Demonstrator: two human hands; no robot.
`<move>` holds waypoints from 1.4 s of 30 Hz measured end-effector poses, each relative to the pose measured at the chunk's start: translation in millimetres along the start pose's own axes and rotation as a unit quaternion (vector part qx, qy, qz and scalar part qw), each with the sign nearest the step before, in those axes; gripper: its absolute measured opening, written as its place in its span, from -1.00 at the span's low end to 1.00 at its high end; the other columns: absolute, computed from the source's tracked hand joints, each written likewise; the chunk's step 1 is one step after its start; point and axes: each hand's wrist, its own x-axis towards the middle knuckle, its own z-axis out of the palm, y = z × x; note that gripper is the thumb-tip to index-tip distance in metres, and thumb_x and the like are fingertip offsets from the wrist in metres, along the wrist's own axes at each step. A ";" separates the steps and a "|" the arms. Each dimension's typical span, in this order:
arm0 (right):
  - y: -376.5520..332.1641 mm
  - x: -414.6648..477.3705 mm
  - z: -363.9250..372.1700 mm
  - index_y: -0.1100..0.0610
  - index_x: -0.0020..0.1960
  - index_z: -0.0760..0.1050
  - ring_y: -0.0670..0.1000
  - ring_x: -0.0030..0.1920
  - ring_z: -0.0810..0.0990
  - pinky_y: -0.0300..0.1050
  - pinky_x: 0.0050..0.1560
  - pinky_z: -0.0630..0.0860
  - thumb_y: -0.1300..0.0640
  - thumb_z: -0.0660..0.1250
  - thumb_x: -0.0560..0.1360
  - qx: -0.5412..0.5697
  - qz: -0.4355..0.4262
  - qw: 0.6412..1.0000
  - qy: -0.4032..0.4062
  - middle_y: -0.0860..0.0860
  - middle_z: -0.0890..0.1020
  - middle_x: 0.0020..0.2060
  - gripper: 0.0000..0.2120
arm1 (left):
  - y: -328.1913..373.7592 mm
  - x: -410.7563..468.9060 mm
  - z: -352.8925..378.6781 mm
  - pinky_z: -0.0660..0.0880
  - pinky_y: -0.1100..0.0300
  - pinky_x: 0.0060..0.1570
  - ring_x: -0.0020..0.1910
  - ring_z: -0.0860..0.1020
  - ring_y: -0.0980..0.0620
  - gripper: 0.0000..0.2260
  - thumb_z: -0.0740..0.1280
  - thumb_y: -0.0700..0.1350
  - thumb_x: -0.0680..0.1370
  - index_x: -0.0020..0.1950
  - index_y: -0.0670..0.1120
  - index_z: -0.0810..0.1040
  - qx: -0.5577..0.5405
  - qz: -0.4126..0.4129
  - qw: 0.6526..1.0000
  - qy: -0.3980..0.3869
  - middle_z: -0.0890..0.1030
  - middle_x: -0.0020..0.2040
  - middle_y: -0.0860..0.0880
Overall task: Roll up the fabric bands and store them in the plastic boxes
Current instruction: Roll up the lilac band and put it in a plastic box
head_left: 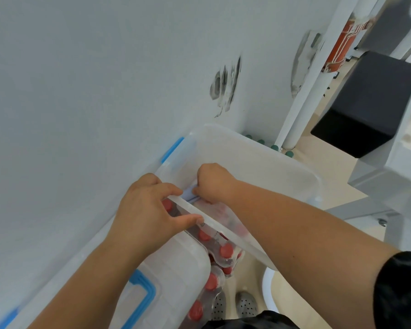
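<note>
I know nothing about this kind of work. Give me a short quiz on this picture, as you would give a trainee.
1. True or false: the right hand, pinching a pale fabric band, reaches inside the plastic box.
2. What does the left hand grip? A) the box's near rim B) a pair of scissors C) a cup
3. Fill in: the bottles seen below the box's near rim have ____ caps.

Key: 1 true; 2 A; 3 red.
</note>
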 end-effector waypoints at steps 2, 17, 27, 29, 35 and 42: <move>-1.2 -1.1 3.9 0.17 -0.15 0.49 0.12 -0.17 0.55 -0.09 -0.19 0.45 0.14 0.41 0.48 0.017 0.009 1.000 -0.009 0.07 0.51 -0.34 -0.87 | 0.3 0.3 -0.4 0.53 0.14 0.05 -0.03 0.51 0.07 -0.33 0.47 0.42 0.17 0.17 0.09 0.67 0.002 -0.002 1.000 -0.002 0.47 -0.05 0.10; -0.1 -3.8 1.5 0.15 0.00 0.60 0.07 -0.06 0.60 -0.06 0.01 0.58 0.18 0.45 0.44 0.185 0.002 0.982 0.026 0.03 0.63 -0.09 -0.85 | 0.9 -1.1 -0.7 0.54 0.16 0.09 0.01 0.49 0.08 -0.35 0.48 0.40 0.20 0.20 0.12 0.63 -0.003 -0.012 1.000 -0.012 0.46 -0.01 0.12; -8.7 0.8 9.7 0.12 -0.02 0.54 0.13 0.06 0.61 -0.07 -0.01 0.50 0.09 0.49 0.46 0.186 0.044 0.980 0.060 0.10 0.65 0.00 -0.82 | -1.3 -2.2 1.3 0.48 0.26 -0.01 -0.03 0.50 0.09 -0.37 0.51 0.38 0.19 0.18 0.11 0.65 -0.003 -0.004 1.000 -0.005 0.46 -0.05 0.13; -7.6 0.8 7.4 0.11 -0.03 0.50 0.10 0.00 0.61 -0.08 -0.05 0.48 0.02 0.52 0.42 0.178 0.058 0.980 0.068 0.07 0.64 -0.07 -0.74 | -1.9 -2.5 1.1 0.47 0.26 -0.02 -0.03 0.50 0.09 -0.37 0.52 0.37 0.20 0.18 0.11 0.65 -0.008 -0.003 1.000 -0.002 0.46 -0.05 0.13; -7.6 -4.7 -6.0 0.17 -0.07 0.68 0.13 -0.12 0.69 0.05 0.04 0.64 0.11 0.44 0.44 0.157 0.046 0.986 0.022 0.10 0.71 -0.18 -0.86 | 0.9 0.0 0.4 0.50 0.20 0.05 0.01 0.51 0.11 -0.32 0.50 0.40 0.21 0.24 0.11 0.59 0.011 0.002 1.000 0.012 0.48 0.00 0.12; 4.0 -27.3 -24.7 0.22 0.11 0.66 0.18 0.09 0.68 0.11 0.13 0.63 0.35 0.31 0.52 0.224 0.045 0.974 -0.009 0.15 0.70 0.06 -0.77 | 0.3 -5.3 -3.0 0.54 0.13 0.09 0.01 0.49 0.09 -0.30 0.48 0.40 0.26 0.31 0.11 0.54 0.020 0.001 0.999 0.025 0.50 0.00 0.10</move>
